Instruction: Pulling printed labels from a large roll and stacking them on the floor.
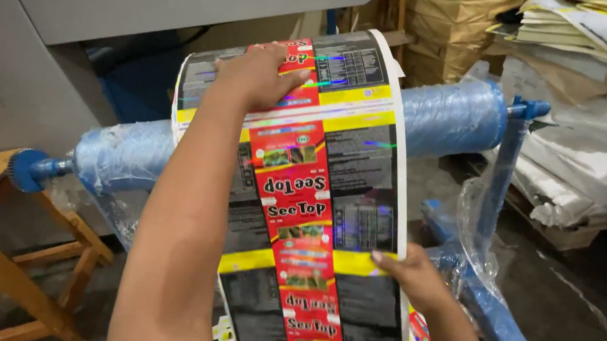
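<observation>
Both forearms are bare from the bottom edge of the view up to the wrists, with no sleeves, cuffs or gloves on them. The left hand (258, 74) and the right hand (417, 274) carry no rings, watch or bands.
</observation>
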